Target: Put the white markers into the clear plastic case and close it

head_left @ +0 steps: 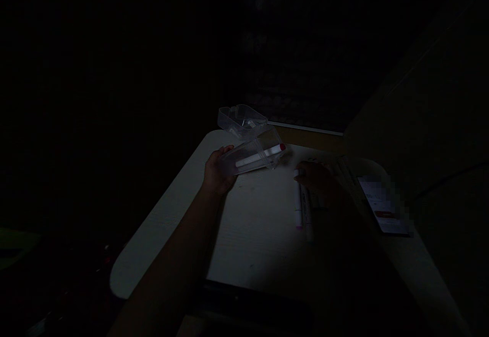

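Observation:
The scene is very dark. My left hand grips one end of a clear plastic box that lies tilted on the white table. Inside the box is a white marker with a red cap. The box's clear lid hangs open behind it. My right hand rests on the table over several white markers, fingers curled around their upper ends; how firmly it grips them is lost in the dark.
A phone or card with a lit screen lies at the right of the table. More marker-like shapes lie faintly past my right hand. The table's rounded left edge drops into darkness.

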Available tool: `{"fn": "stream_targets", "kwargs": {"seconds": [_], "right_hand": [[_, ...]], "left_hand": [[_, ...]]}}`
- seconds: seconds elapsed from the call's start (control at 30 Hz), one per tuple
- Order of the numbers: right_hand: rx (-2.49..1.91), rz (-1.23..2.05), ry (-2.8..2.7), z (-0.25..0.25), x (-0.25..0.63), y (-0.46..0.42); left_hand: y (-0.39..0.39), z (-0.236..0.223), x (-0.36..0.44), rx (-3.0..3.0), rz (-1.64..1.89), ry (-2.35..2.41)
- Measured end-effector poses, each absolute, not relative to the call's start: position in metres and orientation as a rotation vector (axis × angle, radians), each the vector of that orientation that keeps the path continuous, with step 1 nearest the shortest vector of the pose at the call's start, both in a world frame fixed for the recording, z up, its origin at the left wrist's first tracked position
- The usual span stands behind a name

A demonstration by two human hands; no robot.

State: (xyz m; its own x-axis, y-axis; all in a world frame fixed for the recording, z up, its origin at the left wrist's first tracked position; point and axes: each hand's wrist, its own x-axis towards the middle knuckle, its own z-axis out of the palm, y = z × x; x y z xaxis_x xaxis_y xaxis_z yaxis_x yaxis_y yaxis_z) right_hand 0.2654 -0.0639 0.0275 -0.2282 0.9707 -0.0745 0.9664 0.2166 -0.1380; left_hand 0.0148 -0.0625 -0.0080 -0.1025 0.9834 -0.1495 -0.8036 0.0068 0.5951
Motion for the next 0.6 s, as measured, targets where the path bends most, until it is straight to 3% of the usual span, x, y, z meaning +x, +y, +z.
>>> {"fn": "stream_targets", "kwargs": {"seconds": [0.6], "right_hand": [[-1.982, 0.135, -2.267, 0.01, 0.243, -0.067]], "left_hand": [[-0.064, -0.005, 0.017, 0.361, 1.543, 0.667]]}}
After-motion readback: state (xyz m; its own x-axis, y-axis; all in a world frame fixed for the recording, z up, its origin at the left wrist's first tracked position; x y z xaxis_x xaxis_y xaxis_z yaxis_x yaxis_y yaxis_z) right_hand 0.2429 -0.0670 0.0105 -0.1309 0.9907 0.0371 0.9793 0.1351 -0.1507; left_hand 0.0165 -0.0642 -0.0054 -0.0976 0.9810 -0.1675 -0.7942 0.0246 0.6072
